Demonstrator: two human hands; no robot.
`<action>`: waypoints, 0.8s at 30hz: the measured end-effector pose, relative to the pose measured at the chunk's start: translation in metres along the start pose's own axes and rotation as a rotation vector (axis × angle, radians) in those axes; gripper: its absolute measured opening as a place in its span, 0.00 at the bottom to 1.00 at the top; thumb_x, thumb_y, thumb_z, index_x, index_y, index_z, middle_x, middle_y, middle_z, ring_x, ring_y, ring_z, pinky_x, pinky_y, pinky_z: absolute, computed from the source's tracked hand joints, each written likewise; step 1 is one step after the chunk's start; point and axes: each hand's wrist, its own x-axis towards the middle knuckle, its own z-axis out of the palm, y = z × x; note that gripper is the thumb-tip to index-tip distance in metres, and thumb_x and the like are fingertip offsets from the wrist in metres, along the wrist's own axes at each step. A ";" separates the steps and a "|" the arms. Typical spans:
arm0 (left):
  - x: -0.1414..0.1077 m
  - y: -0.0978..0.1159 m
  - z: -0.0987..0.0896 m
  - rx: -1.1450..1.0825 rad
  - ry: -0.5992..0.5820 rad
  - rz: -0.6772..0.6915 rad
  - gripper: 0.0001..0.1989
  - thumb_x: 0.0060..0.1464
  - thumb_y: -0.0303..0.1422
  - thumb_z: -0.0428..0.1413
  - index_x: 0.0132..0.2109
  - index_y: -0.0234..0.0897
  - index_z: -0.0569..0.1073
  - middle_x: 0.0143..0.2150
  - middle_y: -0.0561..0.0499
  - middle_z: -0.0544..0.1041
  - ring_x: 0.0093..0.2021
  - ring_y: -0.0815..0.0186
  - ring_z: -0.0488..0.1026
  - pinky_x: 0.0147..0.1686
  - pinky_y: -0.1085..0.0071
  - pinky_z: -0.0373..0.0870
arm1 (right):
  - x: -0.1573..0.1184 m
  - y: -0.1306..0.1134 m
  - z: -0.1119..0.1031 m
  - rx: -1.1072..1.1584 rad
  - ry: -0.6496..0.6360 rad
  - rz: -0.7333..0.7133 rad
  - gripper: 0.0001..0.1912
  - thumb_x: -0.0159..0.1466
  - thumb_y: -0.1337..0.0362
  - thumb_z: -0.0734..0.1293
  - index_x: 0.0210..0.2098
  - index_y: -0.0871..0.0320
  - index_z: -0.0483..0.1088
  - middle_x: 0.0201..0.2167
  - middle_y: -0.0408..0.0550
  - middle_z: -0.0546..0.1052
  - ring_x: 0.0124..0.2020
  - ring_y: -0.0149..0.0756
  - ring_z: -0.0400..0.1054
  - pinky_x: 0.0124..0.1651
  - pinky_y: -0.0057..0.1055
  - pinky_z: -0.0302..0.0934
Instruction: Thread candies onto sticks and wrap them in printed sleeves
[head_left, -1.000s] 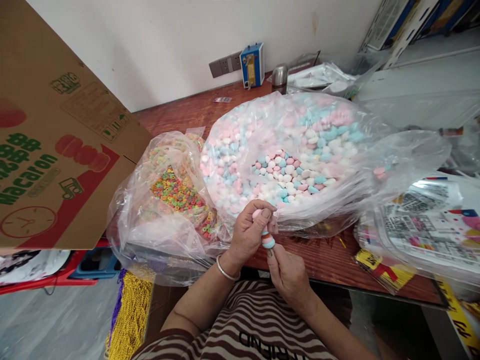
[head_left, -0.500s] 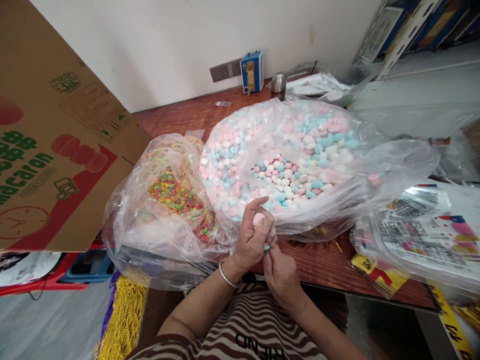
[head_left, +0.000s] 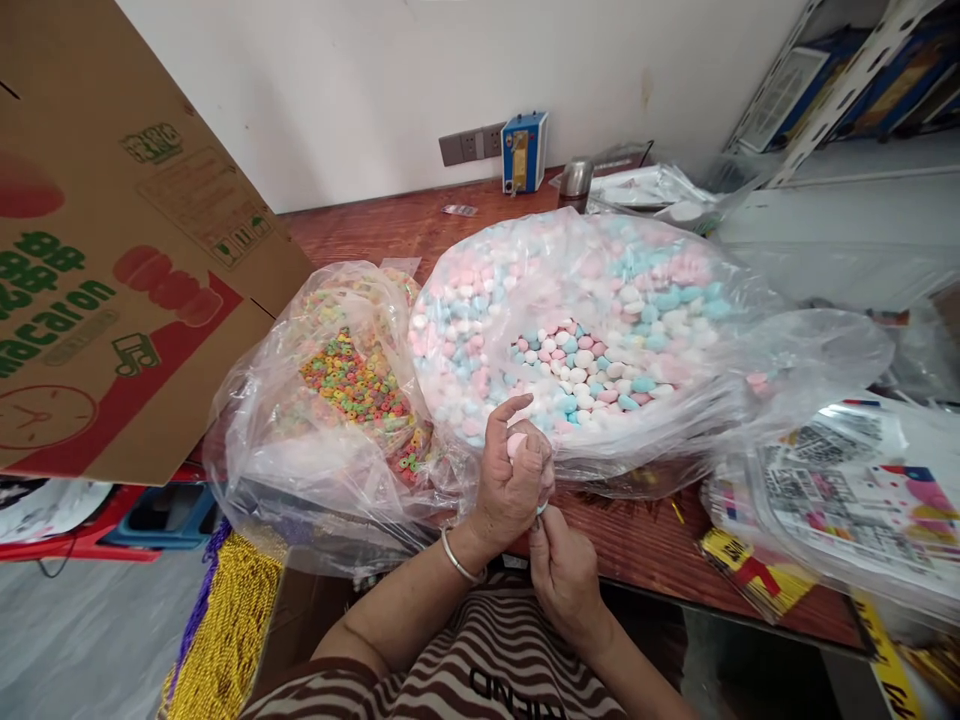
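Note:
My left hand (head_left: 512, 475), with a bracelet at the wrist, is curled around a pink, rounded, candy-like piece (head_left: 516, 445). Its index finger stands out from the fist. Just below, my right hand (head_left: 564, 560) is closed in a pinch against the underside of the left. A bit of pale blue (head_left: 541, 508) shows between the two hands; what the right fingertips grip is too small to make out. Beyond both hands lies a large clear bag (head_left: 495, 390) of pink, white and blue pieces (head_left: 577, 362), its top open in the middle.
Left of it, another clear bag (head_left: 255, 420) holds small multicoloured rings (head_left: 352, 375). A cardboard box (head_left: 165, 400) stands at far left. Printed plastic packs (head_left: 840, 470) lie to the right, near a yellow packet (head_left: 757, 570). A metal cup (head_left: 576, 183) and blue box (head_left: 525, 152) stand at the back.
The view has shifted slightly, so the surroundings sit a little farther right and lower. Both hands keep nearly the same pose, and less of the pale blue bit shows between them.

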 end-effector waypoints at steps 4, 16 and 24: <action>-0.004 -0.002 0.000 -0.009 0.020 -0.008 0.20 0.63 0.42 0.59 0.59 0.46 0.65 0.29 0.61 0.62 0.16 0.80 0.53 0.13 0.82 0.54 | 0.003 -0.001 0.000 -0.010 0.007 -0.020 0.10 0.72 0.73 0.55 0.36 0.54 0.60 0.19 0.36 0.67 0.17 0.30 0.63 0.23 0.28 0.51; -0.011 -0.001 -0.003 -0.053 0.018 -0.059 0.18 0.65 0.41 0.57 0.59 0.45 0.68 0.28 0.60 0.60 0.18 0.80 0.52 0.16 0.81 0.53 | 0.002 -0.003 0.003 -0.027 0.022 -0.024 0.13 0.74 0.70 0.54 0.34 0.53 0.59 0.19 0.38 0.67 0.17 0.31 0.61 0.22 0.30 0.49; -0.002 0.011 -0.012 -0.049 0.011 -0.074 0.29 0.59 0.45 0.62 0.64 0.49 0.64 0.34 0.57 0.69 0.23 0.76 0.64 0.24 0.76 0.63 | 0.015 -0.005 0.003 0.242 -0.106 0.259 0.16 0.76 0.59 0.54 0.37 0.55 0.67 0.23 0.42 0.70 0.23 0.33 0.66 0.26 0.27 0.58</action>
